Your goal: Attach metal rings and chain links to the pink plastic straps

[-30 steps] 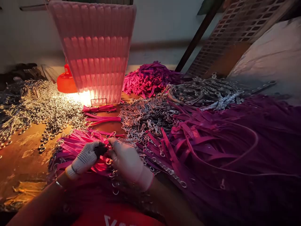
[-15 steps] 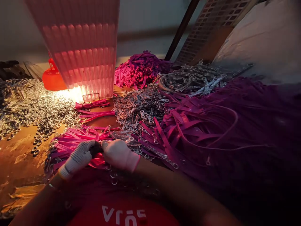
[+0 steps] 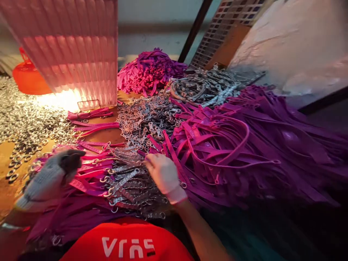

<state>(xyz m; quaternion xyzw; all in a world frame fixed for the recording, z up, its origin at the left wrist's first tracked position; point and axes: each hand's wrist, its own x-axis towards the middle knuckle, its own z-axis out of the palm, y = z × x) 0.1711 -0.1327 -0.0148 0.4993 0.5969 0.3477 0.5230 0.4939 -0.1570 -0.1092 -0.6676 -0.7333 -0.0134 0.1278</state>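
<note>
My left hand [image 3: 51, 177], in a white knitted glove, hovers blurred over the left end of the pink straps [image 3: 87, 181]. A dark patch covers its finger end; whether that is part of the glove or a held thing is unclear. My right hand [image 3: 163, 174], in a pale glove, has its fingers drawn together at the right ends of the short metal chains [image 3: 133, 188]. What lies between its fingertips is hidden. These chains join the pink straps through rings, side by side in front of my red shirt. Against my right hand lies a pile of purple straps [image 3: 217, 145].
Loose metal rings [image 3: 40, 127] cover the table's left side, under an orange lamp [image 3: 31, 78]. A corrugated translucent panel [image 3: 89, 61] stands before it. Behind are a chain heap [image 3: 149, 116], a bundled magenta strap heap [image 3: 152, 70] and more chains [image 3: 206, 85].
My hands were together over the pink straps; now they are apart, the left lower and further left, the right further right by the chain ends. The view has shifted right.
</note>
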